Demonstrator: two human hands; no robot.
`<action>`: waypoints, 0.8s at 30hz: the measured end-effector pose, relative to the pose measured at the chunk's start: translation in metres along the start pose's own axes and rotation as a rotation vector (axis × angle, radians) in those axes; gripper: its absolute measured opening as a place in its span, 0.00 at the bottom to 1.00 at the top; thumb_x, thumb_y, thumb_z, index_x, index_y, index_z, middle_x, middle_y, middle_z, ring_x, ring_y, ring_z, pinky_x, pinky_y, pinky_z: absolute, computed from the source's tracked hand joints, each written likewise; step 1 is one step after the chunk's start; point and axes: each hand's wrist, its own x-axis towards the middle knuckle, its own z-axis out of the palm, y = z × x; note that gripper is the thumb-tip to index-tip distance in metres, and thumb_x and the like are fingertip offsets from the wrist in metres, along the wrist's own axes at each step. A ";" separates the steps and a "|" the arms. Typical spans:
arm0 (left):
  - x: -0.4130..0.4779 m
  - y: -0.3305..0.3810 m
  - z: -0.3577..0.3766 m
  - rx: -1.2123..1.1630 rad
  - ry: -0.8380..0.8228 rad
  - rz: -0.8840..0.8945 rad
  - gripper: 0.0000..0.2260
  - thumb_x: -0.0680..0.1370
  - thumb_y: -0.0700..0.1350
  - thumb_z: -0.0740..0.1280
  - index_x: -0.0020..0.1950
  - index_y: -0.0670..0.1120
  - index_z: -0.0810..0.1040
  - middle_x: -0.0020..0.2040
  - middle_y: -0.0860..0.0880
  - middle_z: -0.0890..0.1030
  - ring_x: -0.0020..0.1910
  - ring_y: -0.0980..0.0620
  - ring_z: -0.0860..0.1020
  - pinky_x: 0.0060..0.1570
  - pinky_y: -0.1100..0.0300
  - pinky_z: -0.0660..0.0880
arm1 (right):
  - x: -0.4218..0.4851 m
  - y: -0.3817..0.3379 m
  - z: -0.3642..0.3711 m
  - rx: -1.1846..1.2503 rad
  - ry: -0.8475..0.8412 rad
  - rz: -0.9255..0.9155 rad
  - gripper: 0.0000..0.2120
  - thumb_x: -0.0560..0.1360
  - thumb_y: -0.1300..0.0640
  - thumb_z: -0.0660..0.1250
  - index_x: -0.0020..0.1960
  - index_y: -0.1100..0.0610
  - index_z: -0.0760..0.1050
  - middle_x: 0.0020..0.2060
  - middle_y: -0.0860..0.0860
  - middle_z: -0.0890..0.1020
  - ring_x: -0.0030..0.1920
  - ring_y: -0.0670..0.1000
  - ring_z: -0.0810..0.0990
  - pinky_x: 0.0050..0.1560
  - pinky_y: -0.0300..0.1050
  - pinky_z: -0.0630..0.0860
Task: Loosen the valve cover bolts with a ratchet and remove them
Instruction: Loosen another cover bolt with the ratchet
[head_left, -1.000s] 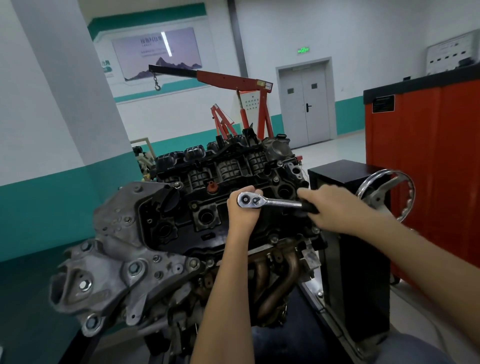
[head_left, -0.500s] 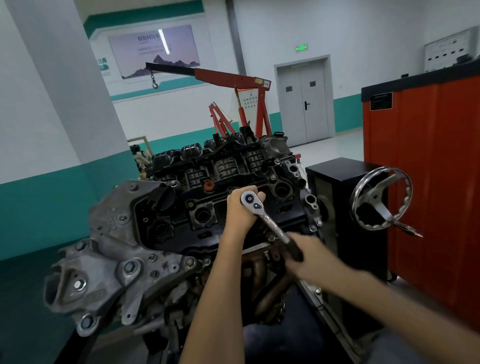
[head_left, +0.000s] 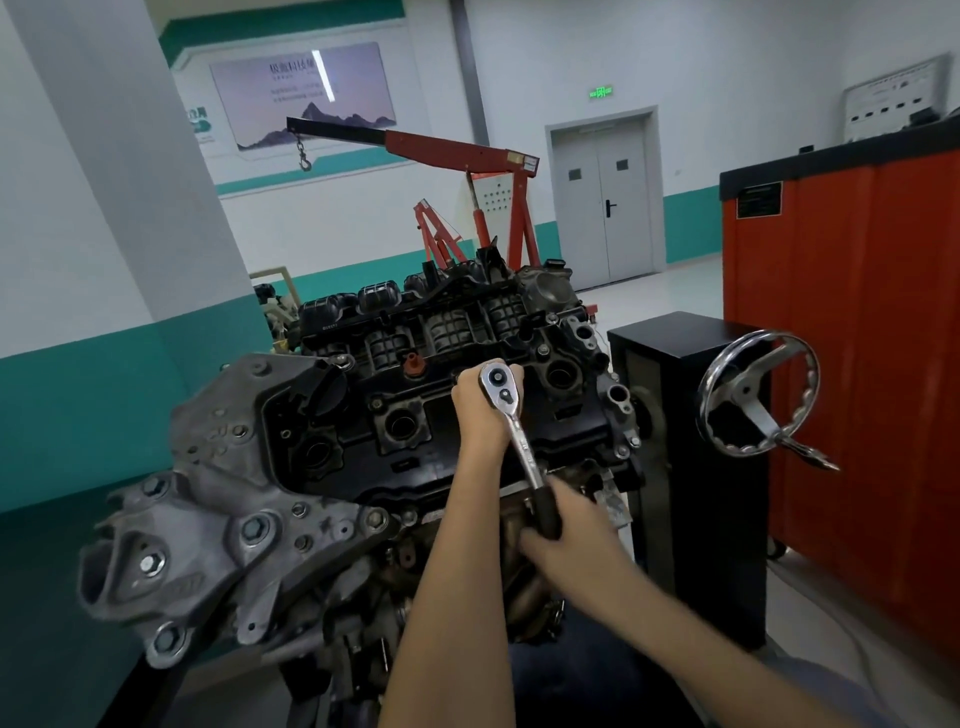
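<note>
From the head camera, the black valve cover tops a grey engine tilted toward the viewer. The ratchet stands over the right half of the valve cover, its chrome head toward the cover's far edge and its shaft running down across the near edge. The left hand curls round the ratchet just under its head, fingers wrapped behind it; the bolt beneath is hidden by this hand. The right hand grips the black handle end of the ratchet, just below the valve cover's near edge, in front of the exhaust pipes. Right of the valve cover stands a black box stand with a chrome handwheel on its side, and further right of it a red cabinet. Beyond the valve cover, well apart from it, a red engine hoist reaches left with its hook hanging, and a grey double door is set in the white wall.
</note>
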 end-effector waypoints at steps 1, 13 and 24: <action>0.000 0.000 0.000 0.022 0.005 0.023 0.22 0.74 0.32 0.64 0.28 0.46 0.55 0.26 0.51 0.57 0.26 0.55 0.55 0.26 0.64 0.56 | -0.003 -0.003 0.014 0.098 -0.006 0.014 0.06 0.71 0.65 0.67 0.43 0.56 0.72 0.31 0.51 0.77 0.28 0.41 0.75 0.28 0.32 0.71; 0.005 -0.010 -0.018 0.098 -0.198 0.079 0.22 0.75 0.34 0.62 0.25 0.51 0.63 0.21 0.56 0.67 0.25 0.59 0.65 0.29 0.66 0.61 | 0.079 -0.032 -0.132 -0.952 -0.162 -0.315 0.12 0.74 0.59 0.67 0.43 0.46 0.65 0.31 0.44 0.70 0.30 0.45 0.72 0.30 0.37 0.65; -0.002 0.001 -0.005 0.055 -0.010 0.015 0.21 0.76 0.35 0.63 0.29 0.46 0.55 0.27 0.50 0.58 0.31 0.52 0.59 0.33 0.58 0.58 | -0.001 -0.007 0.032 0.134 0.043 0.015 0.08 0.73 0.64 0.67 0.42 0.53 0.71 0.30 0.47 0.77 0.29 0.40 0.76 0.28 0.29 0.71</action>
